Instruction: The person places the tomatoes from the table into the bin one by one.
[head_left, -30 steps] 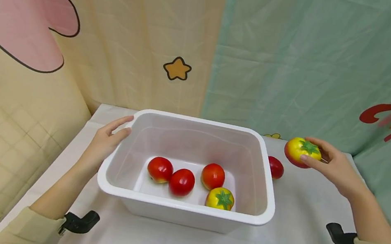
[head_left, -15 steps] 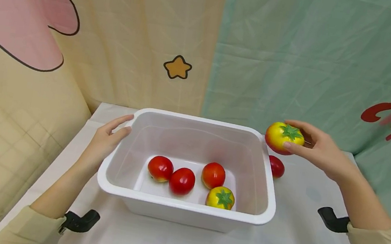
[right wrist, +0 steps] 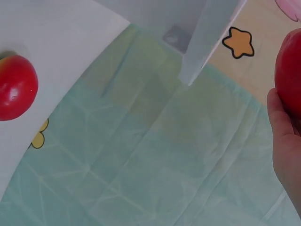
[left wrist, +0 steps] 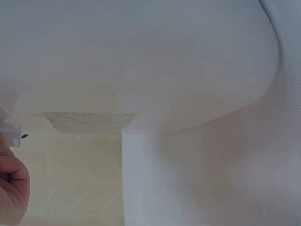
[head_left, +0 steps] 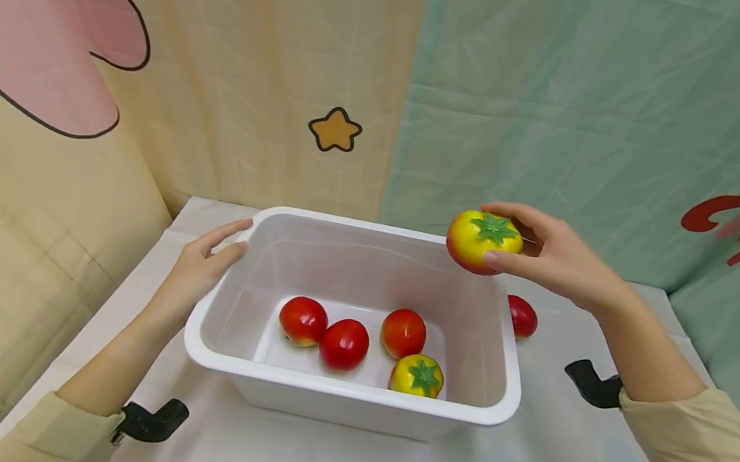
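In the head view, my right hand (head_left: 550,260) holds a yellow-and-red toy tomato (head_left: 472,237) with a green star-shaped leaf, fingers behind it and thumb in front. It is above the back right corner of a white plastic bin (head_left: 347,391). My left hand (head_left: 198,262) touches the bin's left rim with fairly straight finger and thumb. Inside the bin lie several toy tomatoes, among them a red one (head_left: 344,345) and a yellow one (head_left: 420,377). The right wrist view shows the held tomato's red side (right wrist: 290,73) at its right edge.
Another red toy tomato (head_left: 523,317) lies on the white-covered table (head_left: 546,445), just right of the bin and partly hidden by it. A printed curtain (head_left: 257,73) hangs behind and beside the table. Black wrist mounts (head_left: 153,421) stick out from both sleeves.
My right hand has carried the yellow-and-red toy tomato leftward and up, from right of the bin to over its back right corner. My left hand and the bin have stayed put.
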`<state>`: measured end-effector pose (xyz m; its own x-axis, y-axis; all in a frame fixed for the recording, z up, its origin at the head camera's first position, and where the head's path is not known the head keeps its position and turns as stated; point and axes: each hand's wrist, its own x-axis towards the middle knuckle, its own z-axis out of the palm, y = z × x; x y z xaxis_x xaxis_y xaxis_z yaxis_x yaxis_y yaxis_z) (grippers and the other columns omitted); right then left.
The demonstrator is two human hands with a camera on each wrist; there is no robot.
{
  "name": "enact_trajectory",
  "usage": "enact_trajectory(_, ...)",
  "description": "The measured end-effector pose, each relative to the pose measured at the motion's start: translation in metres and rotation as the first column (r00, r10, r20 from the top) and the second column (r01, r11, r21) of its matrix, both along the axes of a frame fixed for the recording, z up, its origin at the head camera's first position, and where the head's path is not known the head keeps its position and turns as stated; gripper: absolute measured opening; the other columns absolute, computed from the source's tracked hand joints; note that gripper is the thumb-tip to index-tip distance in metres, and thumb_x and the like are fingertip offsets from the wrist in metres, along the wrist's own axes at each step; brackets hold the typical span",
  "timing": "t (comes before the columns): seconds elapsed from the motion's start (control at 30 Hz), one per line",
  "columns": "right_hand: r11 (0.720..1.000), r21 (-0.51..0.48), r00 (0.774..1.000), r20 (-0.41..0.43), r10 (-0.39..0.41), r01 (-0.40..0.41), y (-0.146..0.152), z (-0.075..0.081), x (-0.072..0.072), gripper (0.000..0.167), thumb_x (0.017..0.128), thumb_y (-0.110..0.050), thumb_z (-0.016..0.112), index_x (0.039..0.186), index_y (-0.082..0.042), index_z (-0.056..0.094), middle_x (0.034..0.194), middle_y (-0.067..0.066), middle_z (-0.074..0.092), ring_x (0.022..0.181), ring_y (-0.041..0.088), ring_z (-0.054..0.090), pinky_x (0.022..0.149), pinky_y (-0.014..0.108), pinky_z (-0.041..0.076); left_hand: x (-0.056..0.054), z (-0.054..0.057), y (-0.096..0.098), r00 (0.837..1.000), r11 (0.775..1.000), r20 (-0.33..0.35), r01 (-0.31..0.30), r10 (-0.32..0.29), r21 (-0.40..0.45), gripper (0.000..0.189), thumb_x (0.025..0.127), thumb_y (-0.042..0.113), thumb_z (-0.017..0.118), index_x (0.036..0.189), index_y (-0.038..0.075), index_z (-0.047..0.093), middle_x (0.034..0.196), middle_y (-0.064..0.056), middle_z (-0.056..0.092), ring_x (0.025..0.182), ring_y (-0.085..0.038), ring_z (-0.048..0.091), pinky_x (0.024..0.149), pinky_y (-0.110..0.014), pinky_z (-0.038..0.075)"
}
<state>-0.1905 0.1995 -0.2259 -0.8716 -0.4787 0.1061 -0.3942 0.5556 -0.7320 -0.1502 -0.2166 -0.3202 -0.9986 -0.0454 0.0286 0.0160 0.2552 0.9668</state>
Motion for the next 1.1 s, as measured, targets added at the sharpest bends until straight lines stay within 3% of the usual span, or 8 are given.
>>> enact_trajectory(0.33, 0.993, 0.002, 0.993, -0.023, 0.119, -0.119, -0.031, 0.009, -0.008, 0.053, 0.085, -0.020, 0.068, 0.134, -0.016, 0.048, 0.122, 0.001, 0.053, 0.104, 0.018, 0.052, 0.084, 0.028, 0.049, 0.001, 0.001, 0.000, 1.000, 1.000, -0.002, -0.002, 0.002, -0.003, 0.049, 0.097, 0.030, 0.049, 0.143, 0.018, 0.039, 0.122, -0.022, 0.053, 0.085, -0.012, 0.063, 0.068, -0.029, 0.054)
enact_trajectory(0.6, 0.980, 0.015, 0.979, -0.023, 0.201, -0.201, -0.058, 0.017, -0.006, 0.057, 0.082, -0.024, 0.072, 0.134, -0.016, 0.048, 0.125, -0.001, 0.052, 0.106, 0.016, 0.051, 0.086, 0.032, 0.049, 0.002, 0.002, 0.000, 1.000, 1.000, -0.001, 0.000, 0.000, -0.008, 0.049, 0.096, 0.031, 0.050, 0.143, 0.017, 0.040, 0.121, -0.021, 0.053, 0.084, -0.012, 0.063, 0.068, -0.029, 0.054)
enact_trajectory(0.87, 0.954, -0.010, 0.954, 0.010, 0.299, -0.299, -0.087, 0.016, -0.007, 0.056, 0.082, -0.024, 0.072, 0.132, -0.016, 0.049, 0.121, -0.002, 0.053, 0.104, 0.015, 0.052, 0.087, 0.032, 0.048, 0.001, 0.002, 0.000, 1.000, 1.000, 0.000, -0.008, 0.008, -0.005, 0.050, 0.096, 0.029, 0.052, 0.142, 0.015, 0.041, 0.103, -0.011, 0.063, 0.079, -0.013, 0.064, 0.065, -0.030, 0.054)
enact_trajectory(1.1, 0.922, -0.028, 0.922, 0.000, 0.387, -0.387, -0.111, 0.009, -0.009, 0.057, 0.082, -0.023, 0.072, 0.133, -0.014, 0.049, 0.119, -0.002, 0.055, 0.103, 0.013, 0.053, 0.089, 0.029, 0.047, 0.000, 0.002, 0.000, 1.000, 1.000, -0.001, -0.003, 0.003, 0.002, 0.050, 0.096, 0.029, 0.052, 0.142, 0.015, 0.041, 0.105, -0.011, 0.062, 0.081, -0.013, 0.065, 0.066, -0.030, 0.054)
